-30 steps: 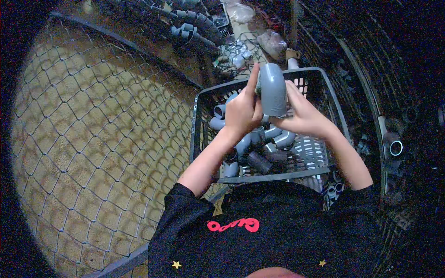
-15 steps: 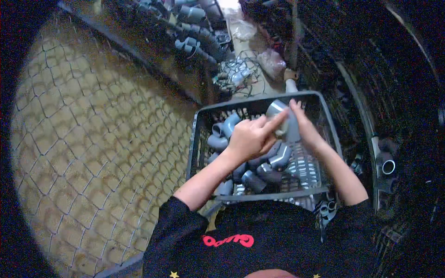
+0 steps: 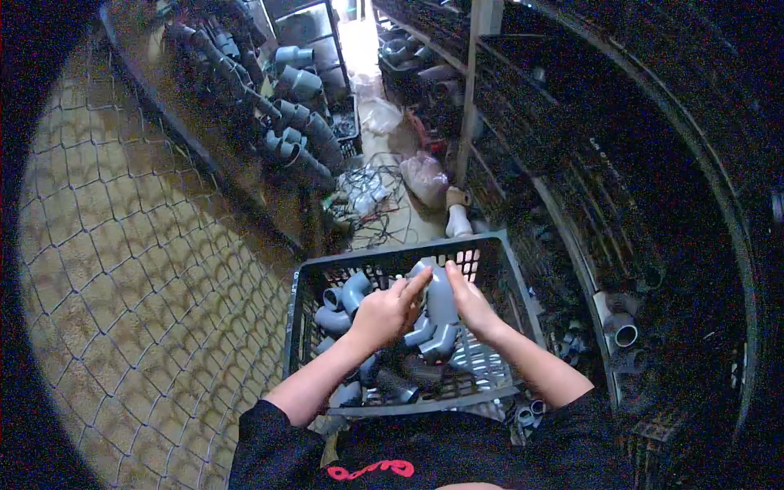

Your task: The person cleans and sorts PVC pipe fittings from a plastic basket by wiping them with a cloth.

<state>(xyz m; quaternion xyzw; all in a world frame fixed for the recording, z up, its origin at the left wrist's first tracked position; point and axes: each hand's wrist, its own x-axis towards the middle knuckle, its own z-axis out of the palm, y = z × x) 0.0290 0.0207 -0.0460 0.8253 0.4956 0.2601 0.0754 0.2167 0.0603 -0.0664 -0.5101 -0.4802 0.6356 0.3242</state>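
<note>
Over the black crate, a grey plastic pipe fitting (image 3: 441,296) is held between my two hands. My left hand (image 3: 384,317) is on its left side, index finger stretched along it and the other fingers curled. From the right, my right hand (image 3: 474,309) presses against the fitting with its fingers pointing up. Part of the fitting is hidden behind my left fingers. Below my hands, several grey elbow fittings lie in the crate, among them a bluish elbow (image 3: 354,291) on the left and another elbow (image 3: 439,343) just under the held piece.
The crate (image 3: 400,253) stands close to my body. Wire mesh (image 3: 147,286) runs along the left. Grey fittings (image 3: 300,82) line a shelf at the upper left. Dark racks flank the right, with a white-rimmed pipe end (image 3: 625,336). Bags and cables (image 3: 371,192) lie on the aisle floor.
My view has tilted up, so the crate and hands sit lower and further left, with more of the aisle showing. The fitting stays between both hands, now more upright.
</note>
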